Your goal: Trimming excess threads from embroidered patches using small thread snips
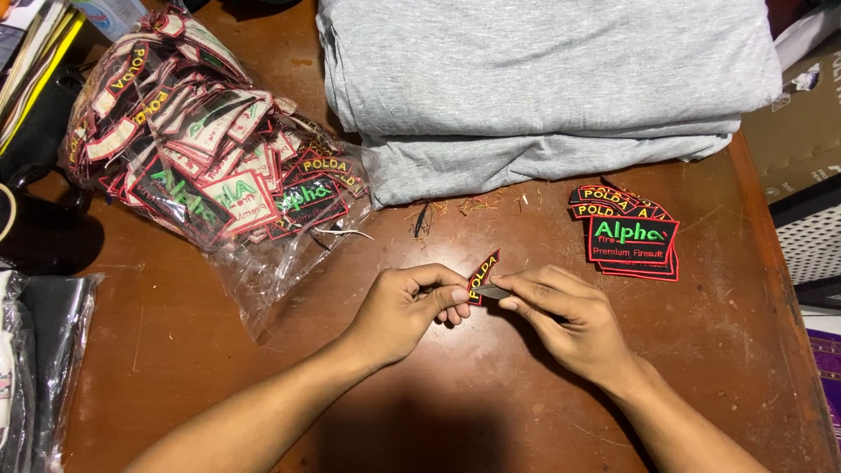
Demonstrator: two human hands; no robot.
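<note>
— What lay on the brown tabletop (491, 385)?
— Folded grey cloth (543, 79) along the far edge, a clear bag of patches (201, 166) at the far left, a small patch stack (631, 235) toward the right edge.
— And the hands?
— Near the middle, the left hand (407, 307) pinched a small black patch (483, 273); the right hand (561, 320) gripped a slim metal tool (492, 292) touching it. Thread scraps (464, 208) lay just beyond.

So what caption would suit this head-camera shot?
Left hand pinches a small embroidered patch; right hand holds a metal tool against it.
</note>
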